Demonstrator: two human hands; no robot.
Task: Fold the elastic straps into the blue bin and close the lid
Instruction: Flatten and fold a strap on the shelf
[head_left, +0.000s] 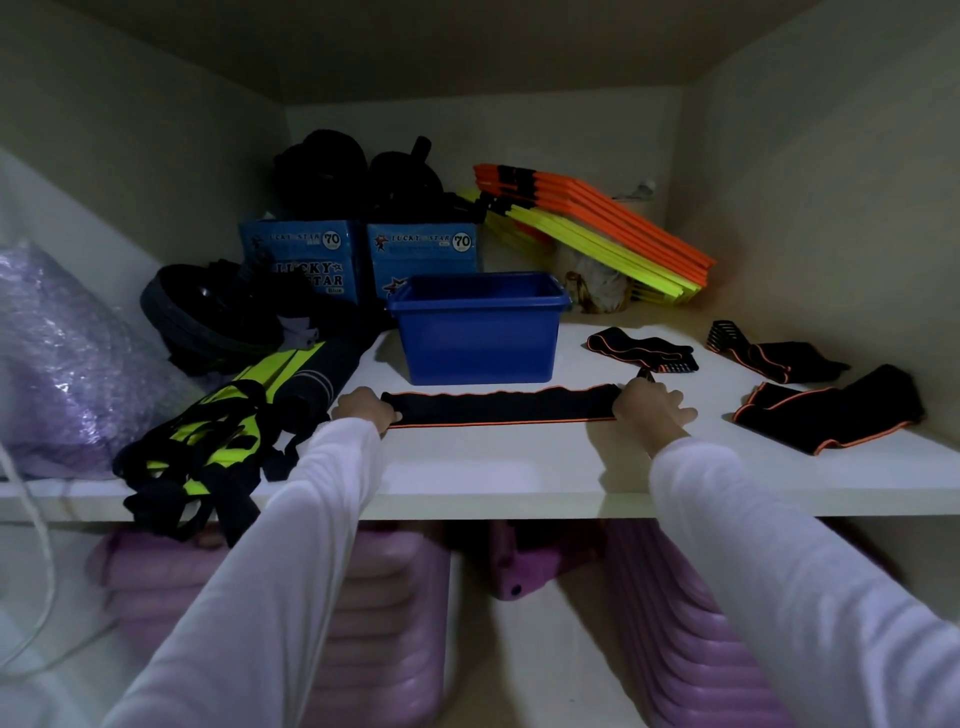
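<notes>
A black elastic strap with orange edging (498, 407) lies stretched flat across the white shelf (519, 467), just in front of the blue bin (480, 335). My left hand (366, 408) grips its left end and my right hand (652, 408) holds down its right end. The bin stands open with no lid on it, and no lid is in sight. Three more black-and-orange straps lie crumpled to the right: one (641, 351) beside the bin, one (779, 356) further right, one (831, 410) nearest the shelf's right front.
Behind the bin stand two blue "Lucky Star" boxes (423, 254) with black gear on top. Orange and yellow flat bars (597, 228) lean at the back right. Neon-yellow and black vests (208, 447) hang over the left front edge, beside a purple bag (52, 364). Purple mats lie below the shelf.
</notes>
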